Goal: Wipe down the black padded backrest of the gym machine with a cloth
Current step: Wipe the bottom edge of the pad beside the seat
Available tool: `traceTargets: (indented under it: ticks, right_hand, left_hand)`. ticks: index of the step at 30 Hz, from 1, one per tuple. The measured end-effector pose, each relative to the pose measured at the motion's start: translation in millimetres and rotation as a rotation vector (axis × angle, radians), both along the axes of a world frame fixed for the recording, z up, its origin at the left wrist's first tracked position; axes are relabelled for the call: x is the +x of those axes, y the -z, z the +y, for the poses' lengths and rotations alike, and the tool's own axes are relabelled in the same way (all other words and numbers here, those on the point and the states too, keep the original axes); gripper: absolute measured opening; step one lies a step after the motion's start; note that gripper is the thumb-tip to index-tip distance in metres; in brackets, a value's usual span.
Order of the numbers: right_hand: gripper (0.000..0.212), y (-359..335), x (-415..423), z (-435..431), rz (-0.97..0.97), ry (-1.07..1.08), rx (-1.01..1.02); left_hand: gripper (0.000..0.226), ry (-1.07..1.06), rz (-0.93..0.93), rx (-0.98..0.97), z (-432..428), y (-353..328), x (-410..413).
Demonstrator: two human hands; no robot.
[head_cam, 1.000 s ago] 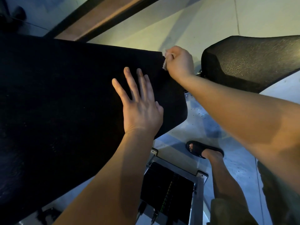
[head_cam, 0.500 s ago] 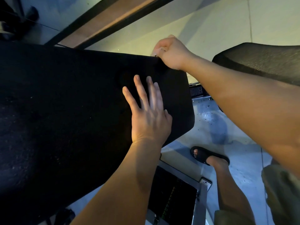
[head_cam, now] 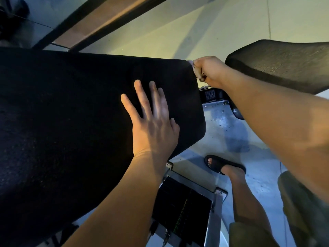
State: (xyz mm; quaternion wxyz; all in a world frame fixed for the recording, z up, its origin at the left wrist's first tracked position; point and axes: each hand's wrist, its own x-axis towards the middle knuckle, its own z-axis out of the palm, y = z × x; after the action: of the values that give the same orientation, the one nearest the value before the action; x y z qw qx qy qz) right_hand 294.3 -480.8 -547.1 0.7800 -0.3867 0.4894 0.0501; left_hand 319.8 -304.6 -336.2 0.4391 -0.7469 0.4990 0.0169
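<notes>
The black padded backrest (head_cam: 71, 122) fills the left half of the view, its rounded end pointing right. My left hand (head_cam: 151, 122) lies flat on the pad near that end, fingers spread and straight. My right hand (head_cam: 208, 70) is curled round a small pale cloth (head_cam: 195, 68) at the pad's upper right corner, pressed against its edge. Most of the cloth is hidden inside the fist.
A second black pad, the seat (head_cam: 281, 65), sits at the upper right, close behind my right arm. Below the backrest stands the machine's metal frame with a dark weight stack (head_cam: 181, 211). My sandalled foot (head_cam: 220, 164) rests on the concrete floor.
My right hand with the cloth has slid from the top edge of the pad round its corner to the right and slightly down. My left hand stays flat on the pad.
</notes>
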Motion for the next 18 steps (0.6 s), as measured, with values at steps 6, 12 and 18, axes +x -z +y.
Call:
traceTargets:
  ticks: [6, 12, 18]
  right_hand:
    - [0.030, 3.1, -48.4, 52.4, 0.098, -0.147, 0.151]
    - [0.034, -5.7, -14.5, 12.8, 0.019, 0.061, -0.087]
    - [0.016, -60.8, 21.2, 40.8, -0.208, 0.095, -0.589]
  left_hand:
    - [0.081, -0.019, -0.003, 0.042, -0.8, -0.1, -2.9]
    - [0.082, -0.028, -0.001, 0.045, -1.8, 3.8, -3.4]
    - [0.082, -0.033, -0.004, 0.059, -2.3, 5.3, -3.4]
